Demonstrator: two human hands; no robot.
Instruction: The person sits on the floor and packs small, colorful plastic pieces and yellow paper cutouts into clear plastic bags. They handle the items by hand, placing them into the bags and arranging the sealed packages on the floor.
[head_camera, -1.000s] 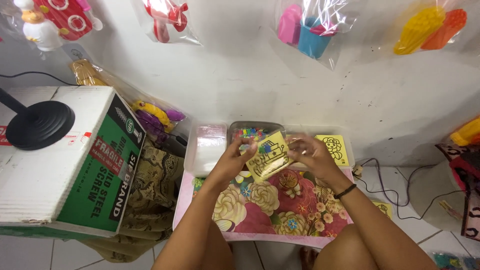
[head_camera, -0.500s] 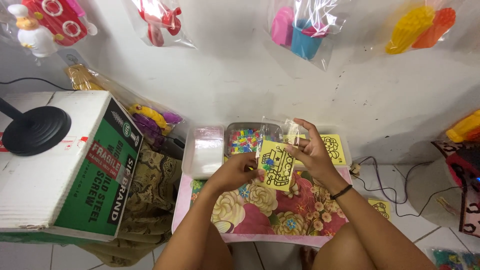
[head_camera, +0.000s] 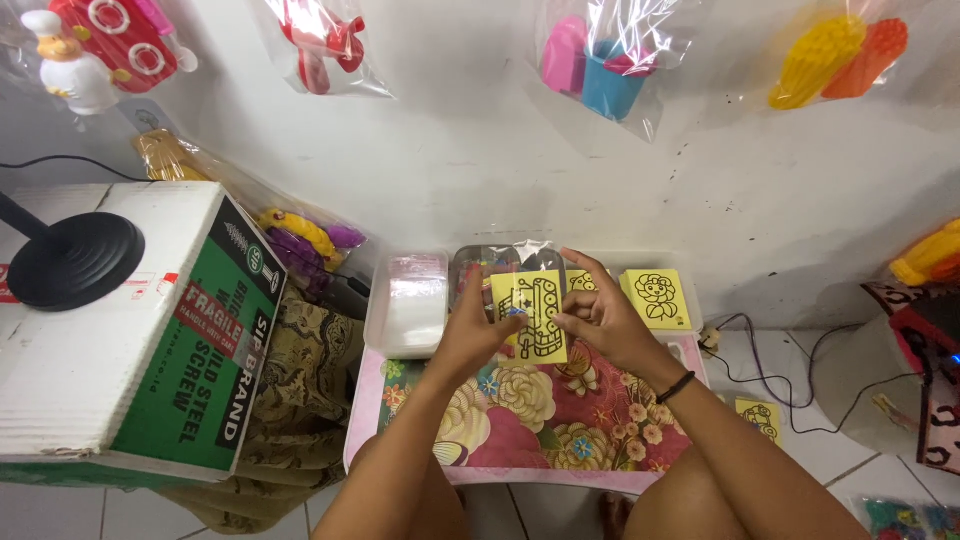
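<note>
I hold a yellow card with a black line drawing (head_camera: 534, 314) upright over a small floral-topped table (head_camera: 520, 440). My left hand (head_camera: 478, 322) pinches the card's left edge, and a clear plastic sleeve (head_camera: 530, 258) sticks up behind it. My right hand (head_camera: 600, 315) grips the card's right edge; a black band sits on that wrist. Behind the card lies a clear tray of small colourful bits (head_camera: 475, 270), mostly hidden.
A clear box of plastic bags (head_camera: 410, 300) sits at the table's back left, another yellow flower card (head_camera: 655, 298) at back right. A large cardboard box (head_camera: 130, 350) with a black lamp base (head_camera: 75, 260) stands left. Bagged toys hang on the wall; cables and a yellow card (head_camera: 760, 418) lie on the floor right.
The yellow card has turned from tilted to upright and faces me. Both hands shifted slightly left and closer together on its edges.
</note>
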